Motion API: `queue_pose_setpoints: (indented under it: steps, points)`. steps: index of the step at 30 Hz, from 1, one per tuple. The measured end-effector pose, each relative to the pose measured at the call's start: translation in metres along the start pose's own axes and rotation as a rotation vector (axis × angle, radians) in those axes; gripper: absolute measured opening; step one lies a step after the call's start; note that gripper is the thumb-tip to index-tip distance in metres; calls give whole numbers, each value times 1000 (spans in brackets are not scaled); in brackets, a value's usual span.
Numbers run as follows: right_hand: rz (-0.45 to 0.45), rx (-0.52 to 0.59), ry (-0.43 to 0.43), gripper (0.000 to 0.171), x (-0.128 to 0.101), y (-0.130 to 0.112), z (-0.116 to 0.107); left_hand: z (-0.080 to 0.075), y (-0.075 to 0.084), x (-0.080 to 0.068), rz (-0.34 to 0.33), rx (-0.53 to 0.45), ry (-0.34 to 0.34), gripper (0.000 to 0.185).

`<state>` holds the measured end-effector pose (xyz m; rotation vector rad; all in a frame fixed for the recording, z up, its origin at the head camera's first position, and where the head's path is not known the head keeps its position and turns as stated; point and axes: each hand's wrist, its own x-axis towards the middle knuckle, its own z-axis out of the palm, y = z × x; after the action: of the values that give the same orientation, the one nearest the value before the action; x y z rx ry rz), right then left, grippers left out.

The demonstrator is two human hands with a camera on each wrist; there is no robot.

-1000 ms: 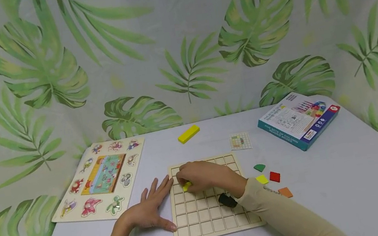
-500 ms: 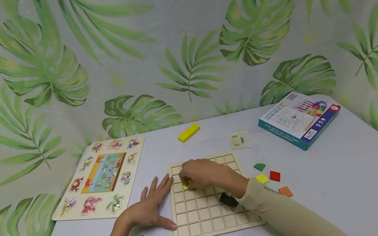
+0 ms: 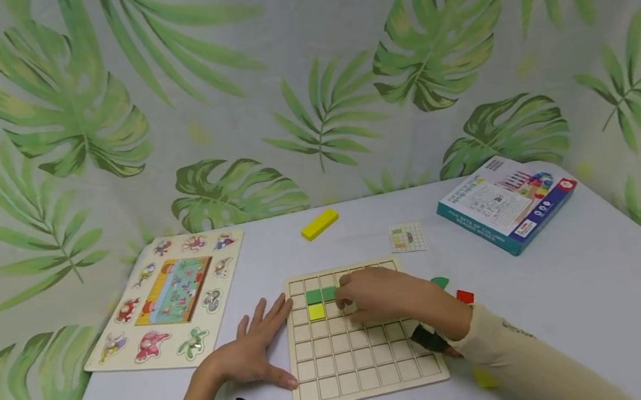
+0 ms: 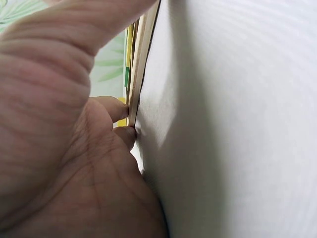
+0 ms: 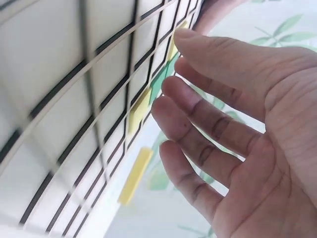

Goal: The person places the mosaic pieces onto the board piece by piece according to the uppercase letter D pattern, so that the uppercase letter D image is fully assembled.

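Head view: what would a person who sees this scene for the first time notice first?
The eye goes first to the wooden grid board at the table's near middle, where two green tiles sit side by side above one yellow tile. The right hand hovers over the board beside those tiles with relaxed fingers, while the left hand lies flat on the table, touching the board's left edge.

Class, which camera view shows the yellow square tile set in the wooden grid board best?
The head view: the yellow tile sits unobstructed in the grid board, below green tiles. The right wrist view shows it slanted and blurred; the left wrist view shows only the board's edge.
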<state>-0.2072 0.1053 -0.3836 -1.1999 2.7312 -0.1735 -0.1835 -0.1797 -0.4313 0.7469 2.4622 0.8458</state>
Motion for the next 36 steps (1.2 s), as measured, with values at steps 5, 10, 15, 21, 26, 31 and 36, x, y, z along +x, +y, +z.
queue_pose_setpoints:
  steps: [5, 10, 15, 21, 26, 31, 36]
  points:
    - [17, 42, 3, 16, -20, 9, -2, 0, 0, 0, -6, -11, -2, 132]
    - [42, 51, -10, 16, -33, 18, 1, 0, -1, 1, -1, -9, -4, 132]
    - [65, 79, -15, 16, -45, 29, 1, -1, -1, 0, 13, -12, -4, 131]
    - [101, 159, -16, 18, -66, 47, -1, 0, -1, 1, 9, -2, -11, 131]
    - [162, 225, -8, 20, -83, 63, -3, -1, -1, 0, -3, 0, -13, 132]
    - [232, 232, -38, 23, -96, 79, -3, 0, -2, 1, -11, -7, -13, 132]
    - [272, 257, -60, 22, -101, 88, -2, 1, -3, 1, -11, -4, -8, 131]
